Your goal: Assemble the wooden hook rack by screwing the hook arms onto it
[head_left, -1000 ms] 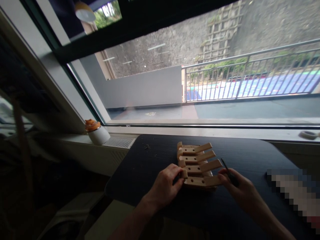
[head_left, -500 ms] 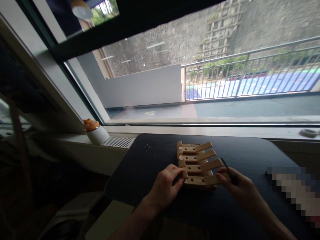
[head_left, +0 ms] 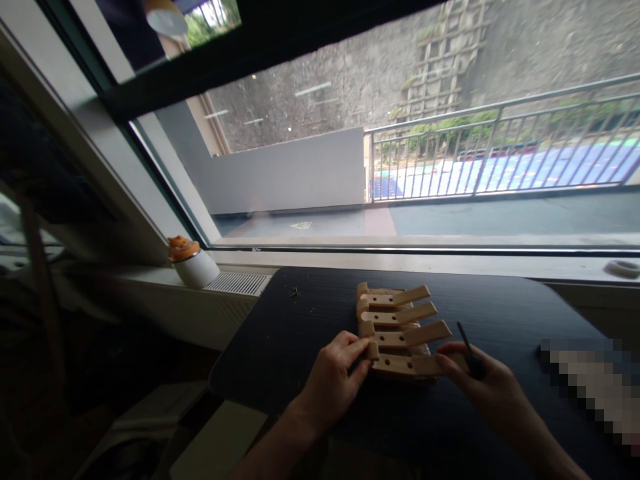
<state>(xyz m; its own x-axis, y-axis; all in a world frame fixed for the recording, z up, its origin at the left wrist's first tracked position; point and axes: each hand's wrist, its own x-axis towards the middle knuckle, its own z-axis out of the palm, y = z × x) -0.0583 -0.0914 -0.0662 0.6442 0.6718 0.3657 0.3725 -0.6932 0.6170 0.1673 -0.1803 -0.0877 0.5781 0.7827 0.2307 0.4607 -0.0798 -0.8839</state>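
Observation:
A pale wooden piece with several bent slats (head_left: pixel 395 319) lies on the dark table. Each slat has two dark holes, a curled left end and a raised right end. My left hand (head_left: pixel 340 367) pinches the curled left end of the nearest slat (head_left: pixel 399 363) between thumb and fingers. At that slat's other end, my right hand (head_left: pixel 483 377) grips the tip between thumb and index finger. A thin dark shaft, apparently of a screwdriver (head_left: pixel 465 339), sticks up from the same hand, its dark handle tucked in the palm.
Small dark bits, perhaps screws (head_left: pixel 294 292), lie at the table's (head_left: pixel 310 333) back left. A white pot with an orange top (head_left: pixel 196 267) stands on the ledge beside a vent. A ring-shaped roll (head_left: pixel 621 268) rests on the sill at right. A blurred-out patch (head_left: pixel 590 383) covers the table's right side.
The wooden piece and both hands have shifted slightly right. The dark shaft in my right hand stands a little steeper. Both hands keep their hold on the nearest slat.

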